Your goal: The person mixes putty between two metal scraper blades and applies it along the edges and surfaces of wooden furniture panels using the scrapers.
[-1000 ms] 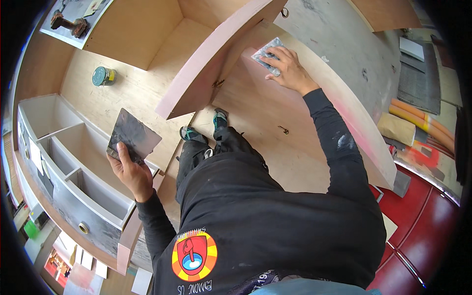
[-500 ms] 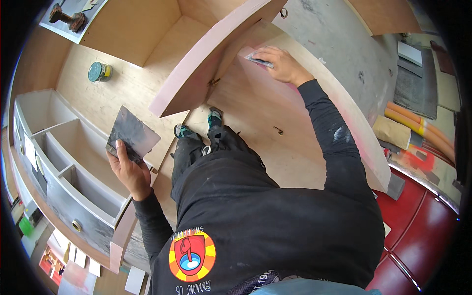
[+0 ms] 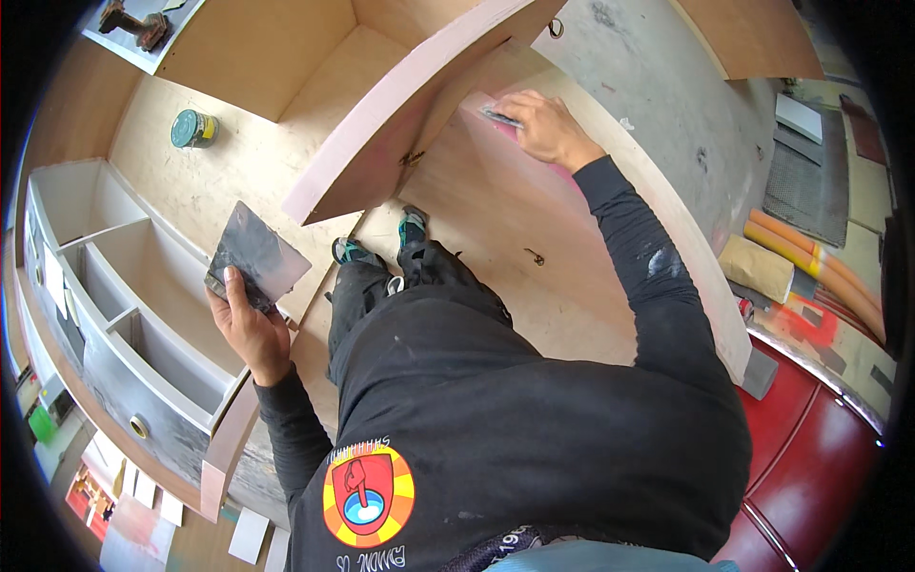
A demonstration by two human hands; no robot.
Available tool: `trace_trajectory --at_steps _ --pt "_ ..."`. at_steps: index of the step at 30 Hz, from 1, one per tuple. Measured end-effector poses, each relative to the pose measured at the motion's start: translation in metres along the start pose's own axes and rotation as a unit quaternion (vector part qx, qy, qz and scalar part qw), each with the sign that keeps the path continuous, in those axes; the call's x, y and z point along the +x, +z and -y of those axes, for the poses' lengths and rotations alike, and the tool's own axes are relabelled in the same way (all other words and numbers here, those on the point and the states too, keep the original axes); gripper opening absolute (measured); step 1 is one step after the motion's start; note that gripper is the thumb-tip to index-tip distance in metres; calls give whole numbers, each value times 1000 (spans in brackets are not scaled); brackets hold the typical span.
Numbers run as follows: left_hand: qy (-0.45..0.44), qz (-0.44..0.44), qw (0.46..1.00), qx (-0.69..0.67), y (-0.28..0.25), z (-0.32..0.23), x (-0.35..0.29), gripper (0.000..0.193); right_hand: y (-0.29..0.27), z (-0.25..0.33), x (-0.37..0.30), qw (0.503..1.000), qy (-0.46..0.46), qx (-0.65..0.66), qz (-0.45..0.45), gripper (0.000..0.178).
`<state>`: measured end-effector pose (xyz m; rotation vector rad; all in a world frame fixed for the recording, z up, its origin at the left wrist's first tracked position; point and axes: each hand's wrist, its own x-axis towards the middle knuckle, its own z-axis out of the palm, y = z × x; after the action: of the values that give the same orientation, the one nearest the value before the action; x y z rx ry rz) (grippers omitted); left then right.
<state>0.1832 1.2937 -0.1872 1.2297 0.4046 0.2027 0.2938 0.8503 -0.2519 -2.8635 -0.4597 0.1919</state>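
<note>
The right hand (image 3: 543, 126) covers most of the thin grey piece (image 3: 500, 118) in its grip, perhaps a blade or a pad. Some fingers of the left hand (image 3: 253, 326) are hidden behind the square plate (image 3: 262, 253). The upper edge cuts off the curved pink panel (image 3: 396, 110). A dark thing (image 3: 535, 257) is too small to tell.

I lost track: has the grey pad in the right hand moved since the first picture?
Yes: the grey pad in the right hand has shifted slightly left and down, away from the upper edge of the curved panel, and now shows nearly edge-on.
</note>
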Motion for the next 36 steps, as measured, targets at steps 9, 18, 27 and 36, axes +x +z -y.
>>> trace_trajectory --at_steps 9,18,27,36 --pt "-3 -7 1000 -9 15 3 0 19 -10 -4 27 988 102 105 39 41" --pt "-21 -1 999 -32 17 12 0 15 -21 34 15 977 167 5 131 41" --pt "-289 25 950 -112 79 38 -6 28 -34 146 -50 916 -62 383 -104 48" --pt "-227 82 961 -137 89 39 -11 31 -15 209 -65 923 -105 287 -234 54"
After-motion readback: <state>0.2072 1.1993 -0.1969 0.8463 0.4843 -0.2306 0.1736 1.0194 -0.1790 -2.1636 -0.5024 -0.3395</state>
